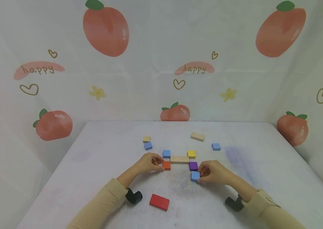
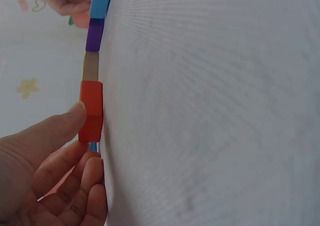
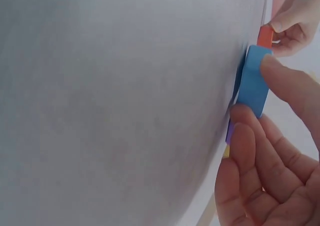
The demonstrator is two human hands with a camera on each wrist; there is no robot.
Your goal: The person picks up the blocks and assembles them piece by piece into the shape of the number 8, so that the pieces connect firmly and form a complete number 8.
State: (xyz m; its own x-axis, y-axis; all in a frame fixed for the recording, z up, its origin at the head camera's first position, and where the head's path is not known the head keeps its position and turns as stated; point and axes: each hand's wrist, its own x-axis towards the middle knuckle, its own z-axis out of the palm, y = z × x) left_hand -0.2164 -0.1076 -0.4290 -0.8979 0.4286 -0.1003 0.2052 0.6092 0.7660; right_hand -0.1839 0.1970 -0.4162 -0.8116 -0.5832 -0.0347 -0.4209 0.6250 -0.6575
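Observation:
My left hand (image 1: 149,163) pinches an orange block (image 1: 166,165) between thumb and forefinger, at the front left end of a plain wooden plank block (image 1: 179,160). Behind the orange block sits a blue block (image 1: 166,154). A purple block (image 1: 193,166) is at the plank's front right end, with a yellow block (image 1: 191,154) behind it. My right hand (image 1: 215,173) holds a light blue block (image 3: 254,83) by thumb and fingertips, just in front of the purple one. A shadow shows between this block and the tabletop in the right wrist view.
Nearest me lies a red rectangular block (image 1: 159,202). Toward the back left are a striped wooden block (image 1: 146,139) and a blue block (image 1: 148,146). Another wooden plank (image 1: 197,136) and a blue block (image 1: 216,146) lie back right. A printed cloth (image 1: 150,79) hangs behind the table.

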